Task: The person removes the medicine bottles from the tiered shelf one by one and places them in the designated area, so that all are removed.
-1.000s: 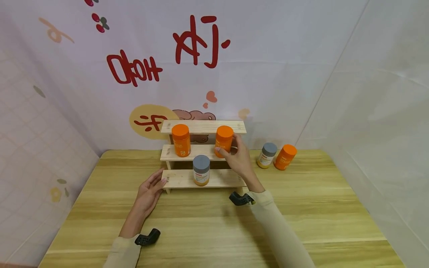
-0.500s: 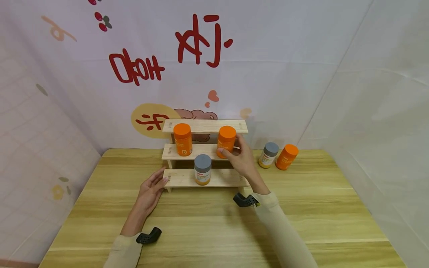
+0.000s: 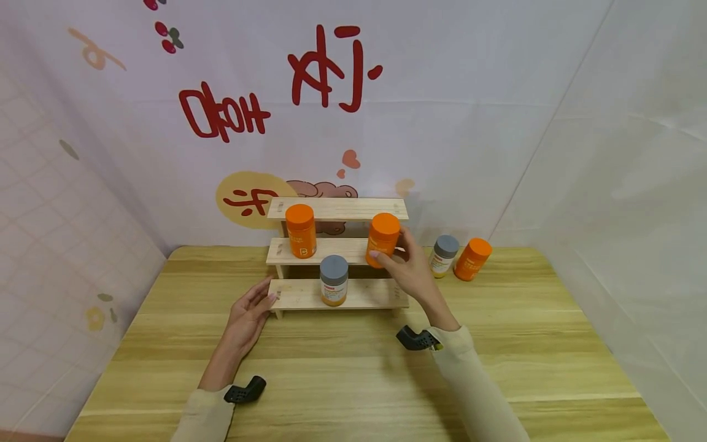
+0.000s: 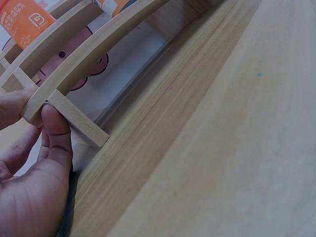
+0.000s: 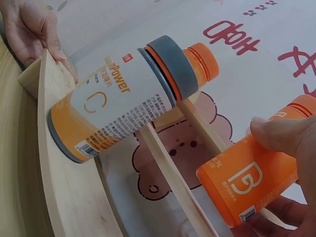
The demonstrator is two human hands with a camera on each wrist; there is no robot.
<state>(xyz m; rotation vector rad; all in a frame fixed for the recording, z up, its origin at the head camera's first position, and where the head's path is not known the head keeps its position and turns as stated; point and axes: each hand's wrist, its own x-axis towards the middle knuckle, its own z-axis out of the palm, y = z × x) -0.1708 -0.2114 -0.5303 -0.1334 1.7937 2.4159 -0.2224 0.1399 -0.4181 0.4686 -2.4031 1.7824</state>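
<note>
Right hand (image 3: pixel 411 270) holds an orange jar (image 3: pixel 383 240) at the wooden rack (image 3: pixel 338 209)

Head view: the right hand grips the orange jar between thumb and fingers, in front of the right part of the rack's middle shelf; whether the base touches the wood I cannot tell. A second orange jar (image 3: pixel 301 233) stands at that shelf's left. A gray-lidded jar (image 3: pixel 334 282) stands on the bottom shelf. The left hand (image 3: pixel 247 319) is at the bottom shelf's left end. Right of the rack, on the tabletop (image 3: pixel 331 368), another gray-lidded jar (image 3: pixel 443 256) and a third orange jar (image 3: pixel 472 259) stand side by side.

Left wrist view: thumb and fingers pinch the bottom shelf's end, next to its leg (image 4: pixel 79 118).

Right wrist view: the held jar tilts across the view, thumb on its upper side, fingers beneath; the gray-lidded jar shows closer to the left hand.
</note>
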